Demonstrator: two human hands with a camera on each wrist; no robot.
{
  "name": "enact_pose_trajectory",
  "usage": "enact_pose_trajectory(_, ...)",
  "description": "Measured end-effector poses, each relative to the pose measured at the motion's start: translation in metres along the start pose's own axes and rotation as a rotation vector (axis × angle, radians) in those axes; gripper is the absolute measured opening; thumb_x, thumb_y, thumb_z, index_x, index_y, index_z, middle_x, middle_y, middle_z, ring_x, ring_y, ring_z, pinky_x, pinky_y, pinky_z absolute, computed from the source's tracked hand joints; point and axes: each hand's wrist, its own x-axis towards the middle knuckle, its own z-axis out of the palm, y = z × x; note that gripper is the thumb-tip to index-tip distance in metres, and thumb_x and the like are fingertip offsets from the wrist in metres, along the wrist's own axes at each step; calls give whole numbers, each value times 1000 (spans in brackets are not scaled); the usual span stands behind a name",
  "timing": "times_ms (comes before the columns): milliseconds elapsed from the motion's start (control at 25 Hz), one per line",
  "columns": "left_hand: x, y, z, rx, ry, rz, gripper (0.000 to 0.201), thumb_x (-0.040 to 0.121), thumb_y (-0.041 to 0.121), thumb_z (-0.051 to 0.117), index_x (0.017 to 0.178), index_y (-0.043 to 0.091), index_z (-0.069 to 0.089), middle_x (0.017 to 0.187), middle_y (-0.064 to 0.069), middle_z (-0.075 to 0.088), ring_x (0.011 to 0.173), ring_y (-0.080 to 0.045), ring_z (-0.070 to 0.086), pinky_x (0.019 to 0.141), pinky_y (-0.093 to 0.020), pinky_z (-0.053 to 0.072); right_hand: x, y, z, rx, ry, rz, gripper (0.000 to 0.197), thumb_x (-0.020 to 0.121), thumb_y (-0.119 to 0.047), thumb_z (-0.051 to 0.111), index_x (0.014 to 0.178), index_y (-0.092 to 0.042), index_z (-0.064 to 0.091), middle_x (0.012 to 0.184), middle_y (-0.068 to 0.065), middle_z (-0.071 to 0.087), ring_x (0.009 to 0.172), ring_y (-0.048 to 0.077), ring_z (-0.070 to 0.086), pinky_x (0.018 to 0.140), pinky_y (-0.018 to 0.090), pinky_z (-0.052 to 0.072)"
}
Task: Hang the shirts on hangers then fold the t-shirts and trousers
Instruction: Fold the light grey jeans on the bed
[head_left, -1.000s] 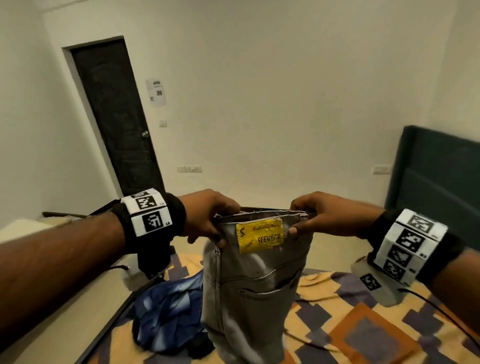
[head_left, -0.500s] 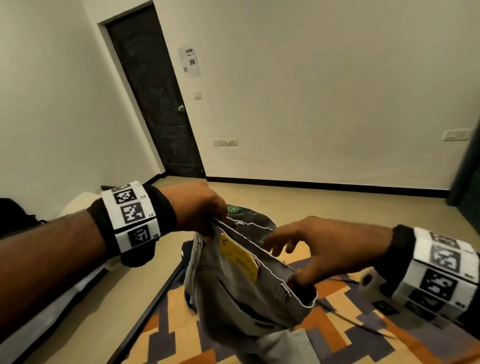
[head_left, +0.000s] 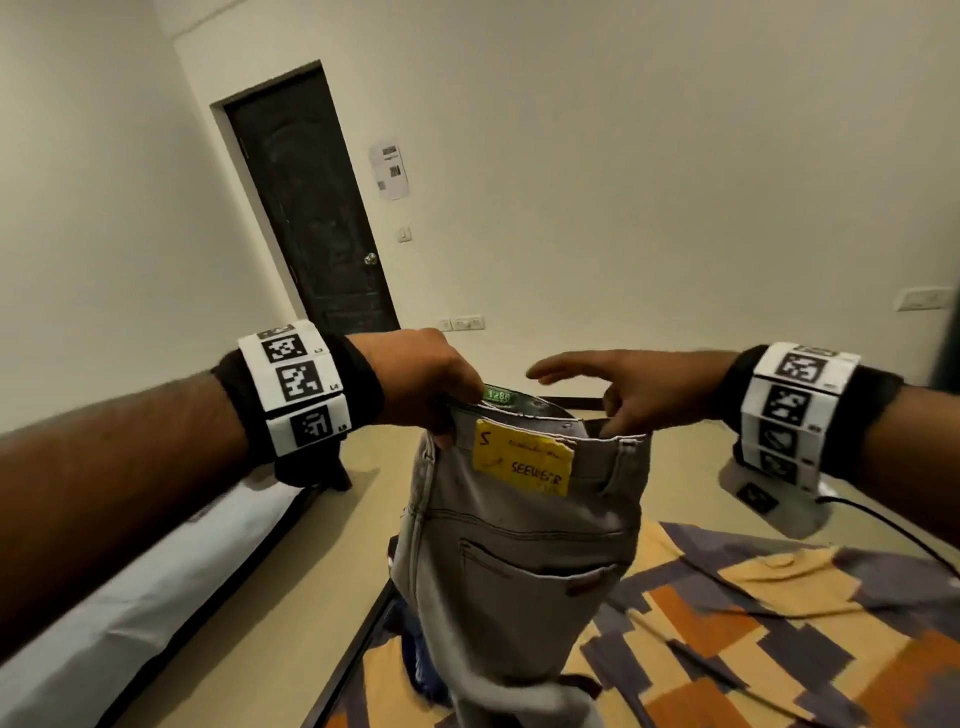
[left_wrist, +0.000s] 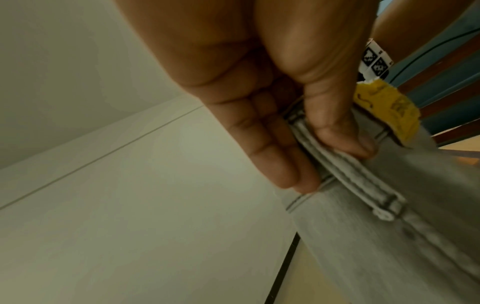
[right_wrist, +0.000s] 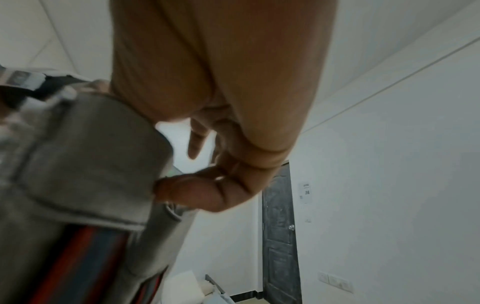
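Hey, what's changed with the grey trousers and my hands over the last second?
The right hand let go of the waistband, reached away, and is now back at its right end with fingers spread, not clearly gripping. The left hand kept pinching the left end; the grey trousers stayed hanging over the patterned bedsheet.

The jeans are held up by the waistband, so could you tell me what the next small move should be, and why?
Probably close the right hand on the free waistband corner. The left hand already pinches its end of the jeans, while the right hand's fingers are spread, only its thumb at the band, so the waistband sags open.
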Motion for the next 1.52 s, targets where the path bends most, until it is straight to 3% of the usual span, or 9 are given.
enact_pose_trajectory(160,-11,-40,-18,-61,145,-13,31,76,20,79,105,17,69,88,4,69,73,0,61,76,-30,54,31,-12,-13,17,-165,140,69,83,0,70,131,-41,41,125,-1,57,95,29,64,70,43,58)
enact_pose_trajectory(520,-22,-85,-57,-161,373,18,36,73,20,81,107,20,72,93,4,61,100,-20,59,82,-20,41,-3,-91,-73,-421,151,209,16,90,-13,60,95,-23,70,76,-6,70,63,13,65,53,24,51)
enact_pose_trajectory(680,-24,-94,-87,-160,641,162,22,66,45,76,77,35,60,152,-7,30,142,-24,25,111,-26,23,-56,-144,-119,-747,486,199,31,87,-4,49,85,-30,65,61,-6,63,51,12,59,57,28,52)
enact_pose_trajectory(800,-17,-75,-98,-259,487,72,26,63,42,77,71,35,53,98,14,65,100,-10,60,91,-40,49,-87,-159,-122,-934,491,246,25,85,-12,50,94,-25,69,77,-4,67,64,16,62,70,36,55)
enact_pose_trajectory(880,-14,-59,-111,-356,542,80,32,53,50,69,67,26,53,66,9,57,68,-5,54,74,-40,52,-107,-163,-126,-940,528,286,23,85,-15,51,94,-25,70,82,3,69,66,16,61,72,36,54)
enact_pose_trajectory(1120,-16,4,-138,-514,607,101,44,58,44,74,58,9,48,57,-5,46,54,-13,44,56,-29,39,-173,-165,-136,-651,578,351,25,88,-11,53,83,-28,70,46,-2,61,38,9,52,50,22,47)
enact_pose_trajectory(1320,-6,40,-146,-686,909,94,43,44,53,57,53,12,47,56,-2,43,54,-12,43,53,-26,45,-214,-148,-128,38,541,175,40,84,-46,65,97,-9,70,85,11,72,67,24,66,62,33,56)
enact_pose_trajectory(1440,-8,59,-144,-683,1053,60,44,46,53,56,57,10,53,58,-4,51,60,-16,49,62,-31,48,-235,-139,-126,-149,492,118,40,74,-30,81,101,-7,64,94,14,69,77,22,66,68,32,58)
enact_pose_trajectory(1520,-12,67,-145,-836,1149,116,38,52,47,62,65,12,61,67,-6,61,63,-18,58,67,-36,53,-241,-127,-123,-286,746,33,20,73,-13,80,86,-8,65,77,11,67,63,12,63,57,23,54)
